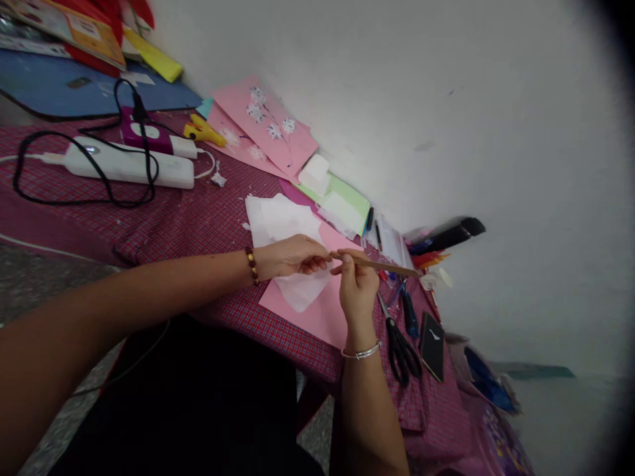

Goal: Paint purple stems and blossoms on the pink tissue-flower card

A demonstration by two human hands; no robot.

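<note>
My right hand (358,281) is closed around a long, thin brown stick (391,267), whose flat end points to the right. The stick's other end reaches the fingertips of my left hand (302,256). My left fingers are curled and pinched together there; whether they grip the tip or something small is hidden. Below both hands lie crumpled white tissue paper (300,297) and a pink sheet (317,320) on the checked tablecloth (218,228).
Black-handled scissors (399,347) and a dark phone (432,347) lie at right. Pink cards with white flowers (268,122) rest against the wall. A yellow glue gun (203,131), a white power strip (131,164) and a looped black cable (64,201) are at left.
</note>
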